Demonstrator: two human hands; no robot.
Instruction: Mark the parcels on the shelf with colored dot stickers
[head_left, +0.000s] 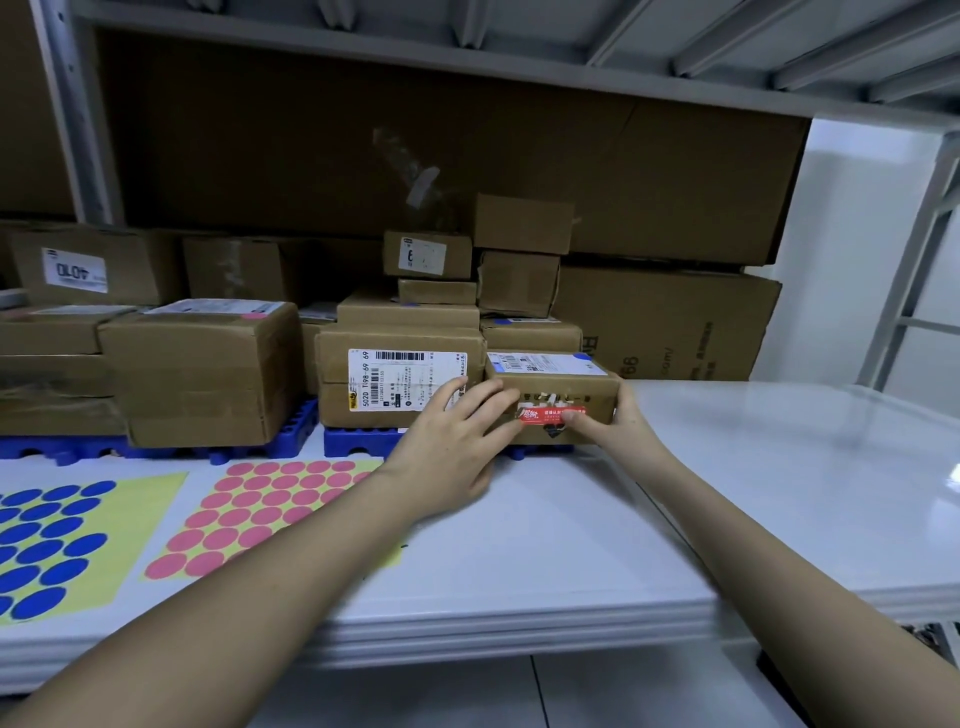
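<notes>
Both forearms are bare to the frame edge, the left hand and right hand ungloved.

Sticker sheets lie before parcels on the shelf.

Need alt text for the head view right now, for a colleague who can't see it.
Both hands, left hand and right hand, hold a small parcel at the front of the shelf, beside stacked boxes. Sheets of pink dots and blue dots lie to the left.
</notes>
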